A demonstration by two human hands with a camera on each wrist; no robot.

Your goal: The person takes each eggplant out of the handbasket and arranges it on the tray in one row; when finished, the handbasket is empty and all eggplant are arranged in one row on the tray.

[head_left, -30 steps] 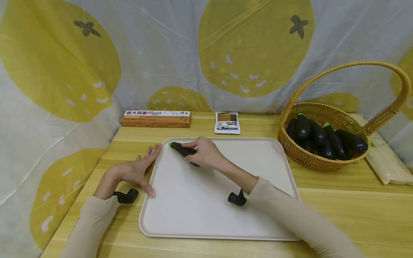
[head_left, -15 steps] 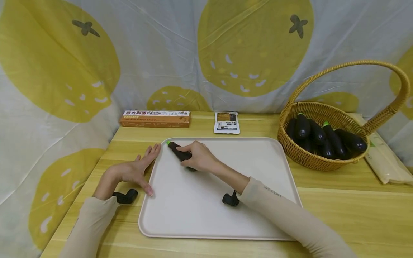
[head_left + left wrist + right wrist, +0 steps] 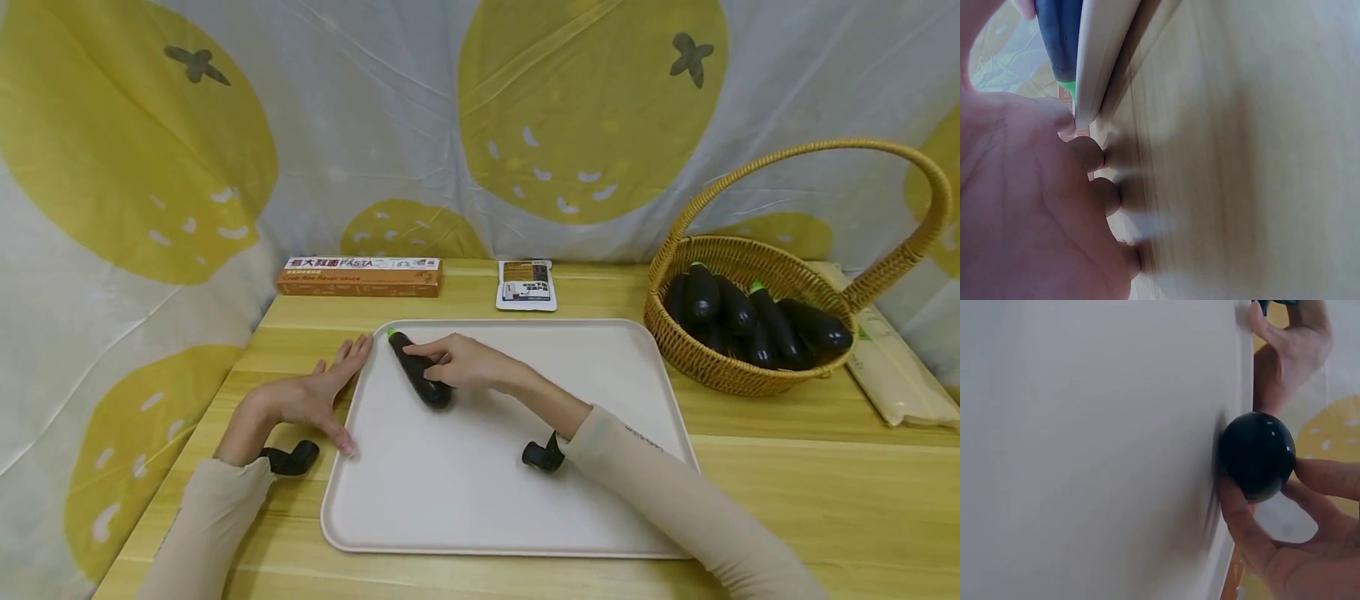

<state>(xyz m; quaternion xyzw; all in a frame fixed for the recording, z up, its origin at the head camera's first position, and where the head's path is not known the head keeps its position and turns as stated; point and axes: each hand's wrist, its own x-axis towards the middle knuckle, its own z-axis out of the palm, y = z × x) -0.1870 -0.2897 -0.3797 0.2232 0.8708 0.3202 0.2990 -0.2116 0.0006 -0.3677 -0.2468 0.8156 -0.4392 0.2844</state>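
Observation:
A dark eggplant (image 3: 423, 385) with a green stem end lies slanted in the far left corner area of a white tray (image 3: 480, 500). My right hand (image 3: 472, 364) is at its right side, thumb and fingertips touching it. In the right wrist view the rounded end of the eggplant (image 3: 1257, 456) sits between the thumb and another finger. My left hand (image 3: 311, 400) has its fingers spread at the tray's left edge, its thumb on the rim. In the left wrist view, several fingertips of the left hand (image 3: 1041, 200) rest on the wooden table beside the tray's side.
A wicker basket (image 3: 705, 371) with a tall handle holds several eggplants (image 3: 776, 325) to the right of the tray. Behind the tray stand a pasta box (image 3: 360, 279) and a small packet (image 3: 527, 286). A pale package (image 3: 903, 375) lies beyond the basket on the wooden table (image 3: 817, 500).
The eggplant has moved slightly left and now lies more steeply on the tray. My right hand has loosened around it, leaving its near end exposed. The left hand has stayed put.

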